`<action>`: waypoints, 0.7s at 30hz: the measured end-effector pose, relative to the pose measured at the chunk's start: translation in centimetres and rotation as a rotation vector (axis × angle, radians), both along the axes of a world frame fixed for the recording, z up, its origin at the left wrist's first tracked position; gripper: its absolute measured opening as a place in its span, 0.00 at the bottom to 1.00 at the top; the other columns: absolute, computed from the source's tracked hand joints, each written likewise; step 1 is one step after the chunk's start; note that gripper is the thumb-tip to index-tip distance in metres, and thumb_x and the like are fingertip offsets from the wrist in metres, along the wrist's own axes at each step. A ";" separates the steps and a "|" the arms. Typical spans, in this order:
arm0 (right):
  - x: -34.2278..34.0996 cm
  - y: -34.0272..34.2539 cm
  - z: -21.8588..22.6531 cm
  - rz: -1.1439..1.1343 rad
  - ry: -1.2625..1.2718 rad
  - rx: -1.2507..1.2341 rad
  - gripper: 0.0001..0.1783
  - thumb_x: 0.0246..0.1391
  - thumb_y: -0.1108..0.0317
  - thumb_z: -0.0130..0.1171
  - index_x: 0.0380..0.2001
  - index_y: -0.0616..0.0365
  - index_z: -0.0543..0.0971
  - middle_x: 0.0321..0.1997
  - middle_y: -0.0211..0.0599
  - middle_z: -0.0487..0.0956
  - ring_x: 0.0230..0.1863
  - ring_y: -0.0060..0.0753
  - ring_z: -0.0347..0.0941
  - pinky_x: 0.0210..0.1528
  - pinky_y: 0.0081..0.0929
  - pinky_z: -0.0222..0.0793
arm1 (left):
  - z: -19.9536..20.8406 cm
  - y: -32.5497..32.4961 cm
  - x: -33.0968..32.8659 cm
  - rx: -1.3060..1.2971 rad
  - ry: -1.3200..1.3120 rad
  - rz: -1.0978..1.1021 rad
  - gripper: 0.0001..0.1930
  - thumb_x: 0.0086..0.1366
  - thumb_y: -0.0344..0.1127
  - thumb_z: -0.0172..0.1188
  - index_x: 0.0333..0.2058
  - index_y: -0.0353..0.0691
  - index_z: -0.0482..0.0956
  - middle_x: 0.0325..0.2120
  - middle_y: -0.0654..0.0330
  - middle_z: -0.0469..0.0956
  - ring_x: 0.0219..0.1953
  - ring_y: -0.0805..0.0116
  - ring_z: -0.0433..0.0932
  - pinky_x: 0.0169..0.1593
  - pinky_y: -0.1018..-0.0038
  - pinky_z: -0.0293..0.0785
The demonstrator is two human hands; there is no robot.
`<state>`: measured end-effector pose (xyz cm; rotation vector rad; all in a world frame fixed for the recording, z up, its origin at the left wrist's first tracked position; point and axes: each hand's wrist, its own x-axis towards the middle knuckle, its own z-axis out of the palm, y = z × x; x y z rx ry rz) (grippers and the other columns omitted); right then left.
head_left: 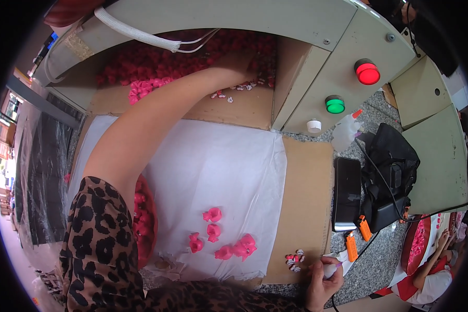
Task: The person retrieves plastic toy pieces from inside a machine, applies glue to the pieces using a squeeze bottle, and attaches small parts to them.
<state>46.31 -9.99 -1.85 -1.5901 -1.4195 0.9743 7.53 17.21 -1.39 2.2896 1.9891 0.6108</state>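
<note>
My left arm stretches up into the cabinet opening, where my left hand [240,63] is among a heap of pink molded pieces [156,62]. Its fingers are lost in shadow there, beside small white-and-red bits [230,99] on the cardboard floor. At the lower right my right hand [322,285] is closed around a small white bottle with a purple tip [329,269]. Just left of that hand lies a little cluster of white-and-red bits [295,260]. Several pink figure-like pieces [213,232] rest on the white paper sheet [218,166] between my arms.
A red bowl [152,229] of pink pieces sits partly under my left arm. Right of the cardboard [307,192] are a phone [347,190], a black bag [392,166], orange-tagged items [351,247] and a clear bottle [344,134]. Another person [431,283] works at far right.
</note>
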 end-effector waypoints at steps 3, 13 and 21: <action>0.5 0.2 -0.5 0.014 -0.018 -0.012 0.07 0.48 0.73 0.55 0.30 0.63 0.70 0.23 0.30 0.71 0.23 0.17 0.64 0.25 0.12 0.61 | 0.6 -0.6 -1.8 -0.007 0.079 0.077 0.22 0.49 0.34 0.54 0.46 0.46 0.65 0.42 0.51 0.68 0.43 0.54 0.68 0.45 0.64 0.66; -0.1 -0.4 -0.6 0.071 -0.044 0.011 0.06 0.48 0.74 0.54 0.30 0.64 0.70 0.24 0.32 0.72 0.25 0.20 0.66 0.28 0.15 0.63 | -2.1 8.5 -3.7 0.269 0.013 -0.073 0.20 0.52 0.37 0.47 0.46 0.47 0.69 0.41 0.51 0.71 0.44 0.55 0.70 0.45 0.61 0.66; -0.4 -0.3 0.4 0.040 -0.024 -0.033 0.07 0.47 0.75 0.53 0.31 0.64 0.70 0.24 0.34 0.71 0.26 0.20 0.66 0.30 0.15 0.63 | -4.0 12.7 -1.7 0.128 0.166 0.277 0.23 0.58 0.49 0.37 0.49 0.49 0.65 0.47 0.53 0.67 0.49 0.54 0.66 0.50 0.55 0.60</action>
